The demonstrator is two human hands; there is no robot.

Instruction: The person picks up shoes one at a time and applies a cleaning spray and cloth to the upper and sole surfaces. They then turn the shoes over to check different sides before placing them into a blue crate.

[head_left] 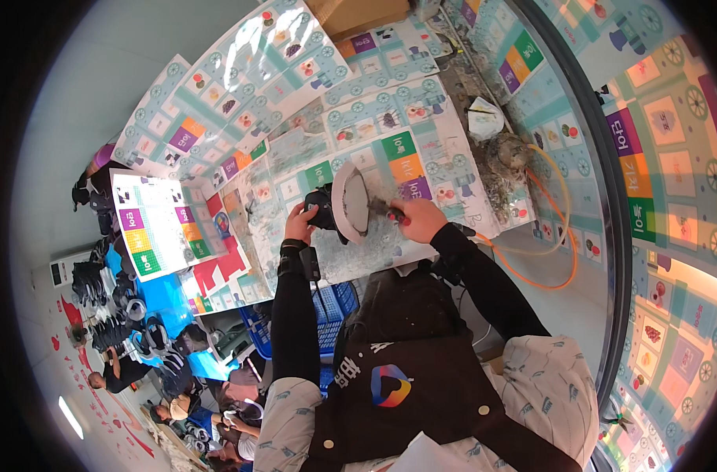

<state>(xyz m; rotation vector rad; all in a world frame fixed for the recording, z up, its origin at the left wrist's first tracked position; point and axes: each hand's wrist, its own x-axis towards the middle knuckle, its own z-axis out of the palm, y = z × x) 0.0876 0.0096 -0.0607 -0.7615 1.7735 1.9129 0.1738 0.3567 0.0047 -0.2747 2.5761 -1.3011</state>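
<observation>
Long tight black sleeves point(291, 330) under a pale patterned short-sleeve shirt point(555, 385), plus a black apron point(421, 370) with a colourful round logo. Black strap on the left wrist point(294, 250).

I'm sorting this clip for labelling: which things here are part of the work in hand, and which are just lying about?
In hand:
left hand gripping a dark part with a white disc
right hand holding a red-handled tool to the disc

Lying about:
orange hose
crumpled white bag
blue crate
cardboard box
</observation>
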